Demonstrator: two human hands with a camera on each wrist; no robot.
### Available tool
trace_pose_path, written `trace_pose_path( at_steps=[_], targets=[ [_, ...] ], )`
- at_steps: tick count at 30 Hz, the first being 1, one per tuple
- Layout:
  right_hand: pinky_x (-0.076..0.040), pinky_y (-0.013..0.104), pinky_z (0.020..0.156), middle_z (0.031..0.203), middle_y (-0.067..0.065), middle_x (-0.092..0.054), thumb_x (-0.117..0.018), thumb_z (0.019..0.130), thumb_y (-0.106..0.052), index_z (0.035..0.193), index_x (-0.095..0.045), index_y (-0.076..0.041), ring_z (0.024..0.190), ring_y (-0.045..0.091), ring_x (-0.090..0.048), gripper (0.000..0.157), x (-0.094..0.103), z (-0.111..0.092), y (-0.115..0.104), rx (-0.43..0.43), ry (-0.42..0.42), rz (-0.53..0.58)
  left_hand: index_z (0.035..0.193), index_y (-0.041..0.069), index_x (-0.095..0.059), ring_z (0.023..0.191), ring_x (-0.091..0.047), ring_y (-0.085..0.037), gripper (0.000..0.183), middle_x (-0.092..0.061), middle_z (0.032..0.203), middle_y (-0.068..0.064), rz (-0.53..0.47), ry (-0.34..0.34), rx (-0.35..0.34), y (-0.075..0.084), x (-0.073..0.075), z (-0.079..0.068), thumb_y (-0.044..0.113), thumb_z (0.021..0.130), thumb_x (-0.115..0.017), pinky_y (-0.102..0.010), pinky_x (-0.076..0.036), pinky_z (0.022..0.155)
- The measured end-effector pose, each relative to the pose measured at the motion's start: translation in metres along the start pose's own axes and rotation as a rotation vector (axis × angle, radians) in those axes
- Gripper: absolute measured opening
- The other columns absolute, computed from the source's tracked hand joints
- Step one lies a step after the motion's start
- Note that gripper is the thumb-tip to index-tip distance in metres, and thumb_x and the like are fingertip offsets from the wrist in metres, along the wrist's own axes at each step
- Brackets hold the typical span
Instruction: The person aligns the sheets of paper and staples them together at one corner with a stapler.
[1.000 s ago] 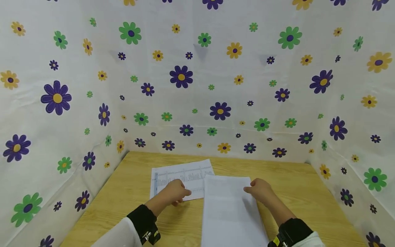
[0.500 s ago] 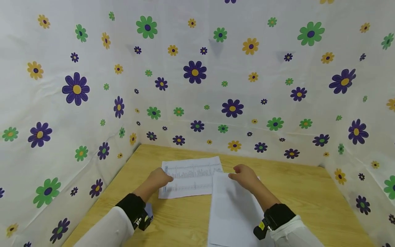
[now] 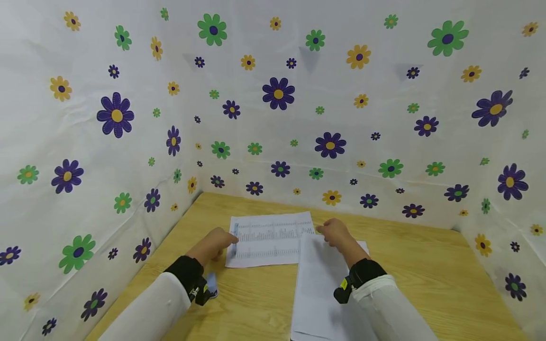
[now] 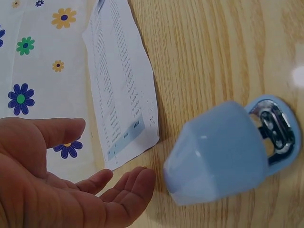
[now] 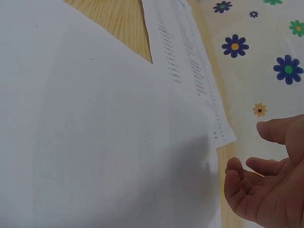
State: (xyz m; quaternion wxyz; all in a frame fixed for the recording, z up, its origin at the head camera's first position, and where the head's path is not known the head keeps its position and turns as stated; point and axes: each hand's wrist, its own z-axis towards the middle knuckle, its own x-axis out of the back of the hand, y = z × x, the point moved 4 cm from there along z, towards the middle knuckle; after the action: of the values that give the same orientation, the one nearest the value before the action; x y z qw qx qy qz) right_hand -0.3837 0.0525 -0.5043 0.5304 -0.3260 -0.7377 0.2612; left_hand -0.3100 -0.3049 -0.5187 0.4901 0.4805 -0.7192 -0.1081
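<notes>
A printed sheet (image 3: 266, 246) lies flat toward the back of the table. At its left edge is my left hand (image 3: 215, 244), thumb and fingers apart and bent loosely in the left wrist view, with nothing between them. My right hand (image 3: 337, 233) hovers by the sheet's right end, over the top of a stack of blank white paper (image 3: 317, 289). In the right wrist view its fingers (image 5: 235, 185) curve loosely around empty space. The stack overlaps the printed sheet's lower right corner. Beside my left wrist, a light blue stapler (image 4: 218, 154) with a metal plate stands on the wood.
The wooden table (image 3: 251, 303) runs back to a white cloth (image 3: 239, 128) printed with flowers, which encloses it at the back and both sides. Dark bands with small cameras wrap both wrists, below white sleeves (image 3: 149, 305).
My right hand has left the blank stack's upper right corner and moved to the printed sheet's right end. My left hand has shifted to its left edge. The blue stapler has come into view.
</notes>
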Motion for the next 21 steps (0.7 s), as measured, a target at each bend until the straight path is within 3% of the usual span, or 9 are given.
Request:
trace_pose_path(
  at_steps=[3, 5, 7, 14, 21],
  targets=[
    [-0.056, 0.032, 0.071, 0.111, 0.017, -0.062, -0.067, 0.099, -0.032, 0.135, -0.054, 0.002, 0.085, 0.025, -0.062, 0.051, -0.006, 0.005, 0.002, -0.083, -0.017, 0.092, 0.133, -0.008, -0.046, 0.085, -0.051, -0.028, 0.056, -0.049, 0.105, -0.018, -0.018, -0.012, 0.012, 0.003, 0.001, 0.001, 0.027, 0.095, -0.067, -0.035, -0.054, 0.068],
    [-0.055, 0.03, 0.067, 0.113, 0.017, -0.061, -0.067, 0.099, -0.03, 0.134, -0.054, 0.003, 0.082, 0.024, -0.062, 0.051, -0.012, 0.006, 0.0, -0.091, -0.03, 0.137, 0.139, -0.009, -0.044, 0.099, -0.053, -0.034, 0.06, -0.05, 0.117, -0.023, -0.032, -0.018, 0.018, 0.004, 0.001, 0.001, 0.026, 0.095, -0.066, -0.038, -0.057, 0.074],
    [-0.055, 0.029, 0.065, 0.115, 0.017, -0.062, -0.067, 0.098, -0.03, 0.135, -0.053, 0.003, 0.081, 0.023, -0.062, 0.052, -0.018, 0.006, -0.002, -0.092, -0.035, 0.159, 0.141, -0.009, -0.044, 0.103, -0.054, -0.036, 0.06, -0.051, 0.121, -0.025, -0.049, -0.021, 0.029, 0.005, 0.001, 0.002, 0.025, 0.096, -0.065, -0.039, -0.058, 0.076],
    [-0.054, 0.03, 0.065, 0.114, 0.016, -0.062, -0.068, 0.098, -0.03, 0.14, -0.049, 0.003, 0.08, 0.024, -0.062, 0.057, -0.034, 0.005, -0.009, -0.084, -0.032, 0.136, 0.137, -0.004, -0.048, 0.091, -0.056, -0.03, 0.056, -0.05, 0.115, -0.023, -0.076, -0.003, 0.096, 0.006, 0.001, 0.008, 0.027, 0.095, -0.067, -0.035, -0.058, 0.072],
    [-0.055, 0.031, 0.065, 0.122, 0.018, -0.061, -0.064, 0.1, -0.032, 0.148, -0.042, 0.001, 0.08, 0.024, -0.064, 0.062, -0.038, 0.009, -0.008, -0.117, -0.013, 0.178, 0.132, -0.004, -0.049, 0.08, -0.057, -0.026, 0.052, -0.051, 0.11, -0.022, -0.084, 0.005, 0.101, 0.008, 0.001, 0.006, 0.028, 0.094, -0.067, -0.033, -0.057, 0.07]
  ],
)
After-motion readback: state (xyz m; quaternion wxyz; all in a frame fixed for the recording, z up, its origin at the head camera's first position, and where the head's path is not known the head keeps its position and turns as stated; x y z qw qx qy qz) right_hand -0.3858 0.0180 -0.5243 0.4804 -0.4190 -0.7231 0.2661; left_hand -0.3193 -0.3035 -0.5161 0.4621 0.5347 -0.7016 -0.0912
